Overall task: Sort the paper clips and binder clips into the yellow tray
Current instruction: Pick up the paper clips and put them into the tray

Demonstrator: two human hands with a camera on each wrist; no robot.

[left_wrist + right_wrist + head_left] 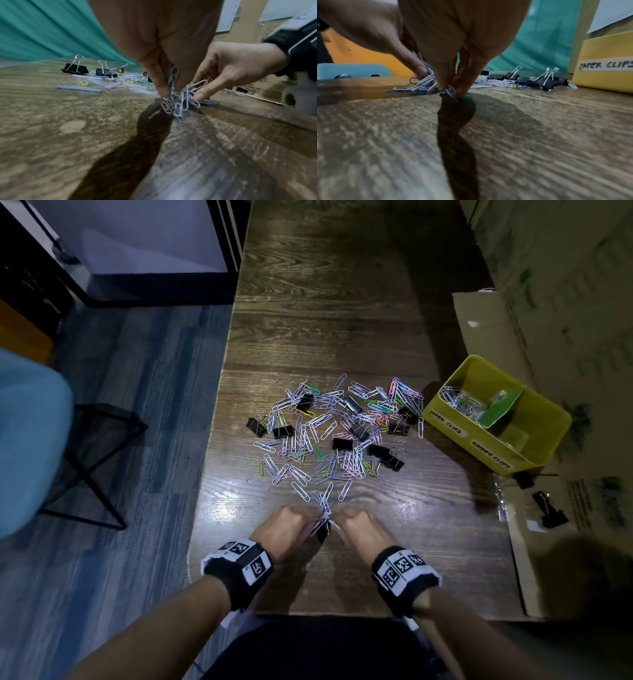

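Note:
A loose pile of coloured paper clips [329, 426] and black binder clips [342, 444] lies mid-table. The yellow tray [445, 422] stands to its right, split by a green divider, with labels PAPER CLIPS and BINDER CLIPS; paper clips [460, 402] lie in its left compartment. Near the table's front edge my left hand [313, 517] and right hand [337, 518] meet, both pinching one tangled bunch of paper clips [324, 506]. The left wrist view shows the bunch [178, 108] hanging from my left fingertips [163, 92] just above the wood. In the right wrist view my right fingertips [443, 83] pinch clips [449, 91] at the table surface.
A flat cardboard sheet [513, 559] at the right carries two stray binder clips [549, 510]. Cardboard boxes [565, 285] stand behind the tray. The table's left edge drops to the floor, where a blue chair [30, 440] and a black wire stand [96, 460] sit.

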